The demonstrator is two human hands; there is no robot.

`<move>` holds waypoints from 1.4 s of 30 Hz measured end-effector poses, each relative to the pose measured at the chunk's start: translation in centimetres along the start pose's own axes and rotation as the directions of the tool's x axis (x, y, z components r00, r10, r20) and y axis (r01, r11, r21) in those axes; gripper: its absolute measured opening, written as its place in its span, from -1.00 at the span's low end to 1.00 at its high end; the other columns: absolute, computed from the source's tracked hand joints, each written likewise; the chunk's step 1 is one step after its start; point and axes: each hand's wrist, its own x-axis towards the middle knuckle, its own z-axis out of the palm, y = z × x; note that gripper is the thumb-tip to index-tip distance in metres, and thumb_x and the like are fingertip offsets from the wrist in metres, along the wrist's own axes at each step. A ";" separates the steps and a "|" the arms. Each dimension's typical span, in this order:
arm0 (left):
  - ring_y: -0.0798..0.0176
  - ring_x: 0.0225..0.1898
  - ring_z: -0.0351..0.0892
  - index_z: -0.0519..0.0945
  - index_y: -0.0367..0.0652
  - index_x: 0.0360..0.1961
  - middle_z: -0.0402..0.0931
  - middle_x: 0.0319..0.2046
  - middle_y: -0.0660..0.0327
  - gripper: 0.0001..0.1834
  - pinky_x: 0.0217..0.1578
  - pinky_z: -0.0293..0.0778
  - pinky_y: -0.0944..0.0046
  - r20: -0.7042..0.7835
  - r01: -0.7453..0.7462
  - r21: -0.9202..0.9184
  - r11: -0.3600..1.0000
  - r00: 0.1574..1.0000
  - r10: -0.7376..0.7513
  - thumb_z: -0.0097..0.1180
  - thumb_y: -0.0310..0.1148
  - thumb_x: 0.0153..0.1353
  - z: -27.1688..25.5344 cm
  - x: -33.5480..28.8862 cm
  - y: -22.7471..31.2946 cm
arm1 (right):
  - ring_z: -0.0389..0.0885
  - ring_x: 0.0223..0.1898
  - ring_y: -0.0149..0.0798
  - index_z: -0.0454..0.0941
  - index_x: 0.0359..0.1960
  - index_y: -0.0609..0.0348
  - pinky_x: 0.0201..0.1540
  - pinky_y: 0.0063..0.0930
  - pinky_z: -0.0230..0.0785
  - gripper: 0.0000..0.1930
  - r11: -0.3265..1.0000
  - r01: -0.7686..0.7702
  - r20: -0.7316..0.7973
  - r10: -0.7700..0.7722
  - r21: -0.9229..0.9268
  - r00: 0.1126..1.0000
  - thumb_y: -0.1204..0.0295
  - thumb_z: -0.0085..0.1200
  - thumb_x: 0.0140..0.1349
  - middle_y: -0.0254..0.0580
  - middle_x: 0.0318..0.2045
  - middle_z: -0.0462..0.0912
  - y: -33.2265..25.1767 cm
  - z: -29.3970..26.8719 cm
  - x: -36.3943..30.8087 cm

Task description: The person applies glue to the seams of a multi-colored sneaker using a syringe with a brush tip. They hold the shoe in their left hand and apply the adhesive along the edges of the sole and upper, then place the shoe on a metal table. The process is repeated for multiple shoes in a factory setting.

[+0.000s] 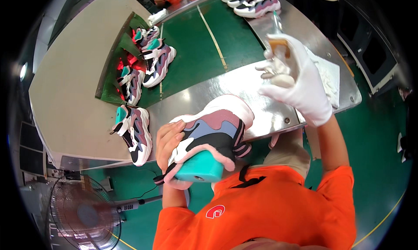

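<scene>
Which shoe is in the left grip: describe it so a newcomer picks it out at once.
Find the green belt, then the orange shirt nearest the camera. Between them, the left grip holds a white, black, blue and pink shoe, its teal insert facing the shirt. Unlike the similar shoes farther left, it is held and appears much larger.

Left hand (167, 142) partly behind shoe (213, 134)

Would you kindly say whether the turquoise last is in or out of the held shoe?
In: the turquoise last protrudes from the shoe, between edges of the pink collar.
</scene>
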 end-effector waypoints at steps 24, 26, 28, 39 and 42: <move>0.02 -0.04 0.55 0.45 -0.27 0.02 0.54 -0.07 0.03 -0.30 -0.01 0.47 0.10 -0.060 0.276 -0.166 0.947 0.956 -0.289 0.48 -0.39 -0.21 -0.3 1.4 -1.8 | 0.44 0.20 0.11 0.12 0.33 0.09 0.17 -0.13 0.44 0.00 0.904 -0.054 -0.031 0.074 0.425 0.997 0.67 0.28 -0.31 -0.16 0.02 0.32 0.0 1.0 -5.2; 0.08 -0.02 0.54 0.38 -0.29 0.08 0.48 -0.06 0.07 -0.15 -0.01 0.50 0.15 -0.125 0.318 -0.157 0.935 0.933 -0.338 0.57 -0.36 -0.29 0.4 0.3 -3.8 | 0.46 0.18 0.10 0.12 0.33 0.07 0.15 -0.15 0.45 0.02 0.919 -0.022 -0.118 0.075 0.394 0.990 0.66 0.32 -0.32 -0.17 0.03 0.32 0.6 -0.3 -5.4; 0.20 0.00 0.51 0.09 -0.30 0.23 0.38 0.05 0.04 -0.01 0.02 0.49 0.24 -0.370 0.224 -0.489 0.843 0.822 -0.433 0.51 -0.45 -0.15 2.3 0.3 -5.1 | 0.49 0.11 -0.01 0.12 0.32 0.09 0.11 -0.17 0.47 0.02 0.976 -0.069 -0.217 0.114 0.206 0.969 0.63 0.39 -0.30 -0.18 0.04 0.32 2.0 -1.3 -5.5; 0.29 -0.05 0.57 0.42 -0.37 0.13 0.54 0.00 0.11 -0.47 -0.01 0.47 0.29 0.118 0.555 -0.780 0.290 0.585 -0.802 0.26 -0.37 0.19 5.0 10.0 -11.7 | 0.46 0.03 -0.18 0.25 0.22 0.30 0.13 -0.36 0.32 -0.16 0.823 -0.145 -0.500 -0.185 -0.550 0.846 0.59 0.38 -0.20 -0.05 0.03 0.40 11.1 -7.6 -7.4; 0.29 -0.04 0.56 0.42 -0.37 0.14 0.53 0.01 0.11 -0.48 -0.01 0.46 0.30 0.134 0.591 -0.747 0.305 0.583 -0.802 0.26 -0.38 0.19 6.2 12.2 -14.8 | 0.47 0.02 -0.13 0.26 0.21 0.35 0.12 -0.30 0.34 -0.14 0.723 -0.144 -0.434 -0.233 -0.676 0.870 0.54 0.39 -0.23 -0.01 -0.01 0.45 11.9 -8.2 -8.1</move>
